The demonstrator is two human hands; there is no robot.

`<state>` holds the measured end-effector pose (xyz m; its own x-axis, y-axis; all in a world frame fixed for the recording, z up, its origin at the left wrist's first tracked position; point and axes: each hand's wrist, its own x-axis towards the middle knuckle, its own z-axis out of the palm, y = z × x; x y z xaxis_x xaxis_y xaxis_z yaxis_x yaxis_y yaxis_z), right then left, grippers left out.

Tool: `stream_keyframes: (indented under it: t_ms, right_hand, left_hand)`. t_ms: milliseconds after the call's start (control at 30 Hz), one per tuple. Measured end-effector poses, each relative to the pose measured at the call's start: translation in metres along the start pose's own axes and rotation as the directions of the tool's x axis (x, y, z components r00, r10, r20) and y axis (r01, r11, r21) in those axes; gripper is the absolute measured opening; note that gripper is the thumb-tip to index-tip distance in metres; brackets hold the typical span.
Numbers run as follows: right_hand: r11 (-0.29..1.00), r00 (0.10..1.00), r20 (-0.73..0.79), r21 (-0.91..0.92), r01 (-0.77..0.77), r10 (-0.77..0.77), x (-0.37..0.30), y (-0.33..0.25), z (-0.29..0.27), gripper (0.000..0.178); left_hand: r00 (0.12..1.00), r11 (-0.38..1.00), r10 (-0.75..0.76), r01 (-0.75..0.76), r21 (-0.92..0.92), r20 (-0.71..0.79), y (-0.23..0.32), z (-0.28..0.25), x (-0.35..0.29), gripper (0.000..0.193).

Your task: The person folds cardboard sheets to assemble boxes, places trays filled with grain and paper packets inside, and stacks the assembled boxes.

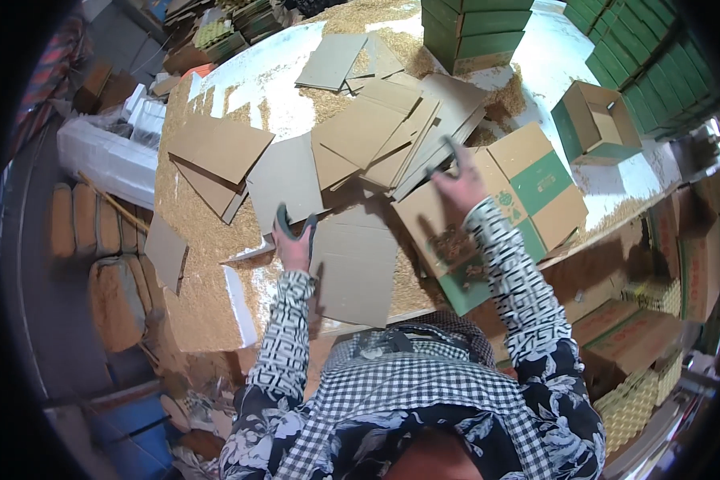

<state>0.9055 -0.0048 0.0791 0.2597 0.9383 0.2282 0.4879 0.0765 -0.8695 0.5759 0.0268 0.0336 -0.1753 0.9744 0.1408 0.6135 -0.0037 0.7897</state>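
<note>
My left hand (294,240), its fingers covered in dark material, hovers with thumb and fingers apart beside a plain cardboard sheet (352,276) that lies at the table's near edge. Just beyond it is a greyish sheet (286,176). My right hand (461,186) is also open, fingers spread, above the left part of a flattened brown and green carton (536,188). Neither hand appears to hold anything. Past my right hand, loose brown cardboard sheets (364,120) overlap in an untidy pile.
Sawdust-like shavings (208,308) cover much of the white table. An open box (596,120) stands at the right, near stacked green boxes (476,36). More cardboard (220,148) lies left. Cartons (632,336) sit below the right edge; a wrapped white bundle (108,156) is beyond the left edge.
</note>
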Motion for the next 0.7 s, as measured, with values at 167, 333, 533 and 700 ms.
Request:
stream_keyframes:
  t_ms: [167, 333, 533, 700]
  right_hand:
    - [0.529, 0.727, 0.069, 0.640, -0.557, 0.683, 0.117, 0.152, -0.069, 0.042]
    - [0.569, 0.730, 0.144, 0.534, -0.625, 0.668, 0.171, 0.168, -0.006, 0.038]
    - [0.981, 0.970, 0.158, 0.028, -0.193, 0.186, 0.113, 0.180, 0.065, 0.039]
    - [0.664, 0.945, 0.288, 0.679, -0.314, 0.152, 0.109, 0.120, 0.079, 0.028]
  left_hand:
    - [0.984, 0.962, -0.006, -0.042, 0.269, 0.176, 0.044, 0.083, 0.059, 0.092]
    - [0.913, 0.918, -0.392, 0.396, -0.015, 0.117, -0.032, 0.114, 0.131, 0.080]
    - [0.837, 0.882, -0.319, 0.434, -0.185, 0.444, 0.079, 0.139, 0.058, 0.074]
    - [0.934, 0.898, -0.208, 0.300, -0.322, 0.290, 0.094, 0.090, 0.047, 0.068]
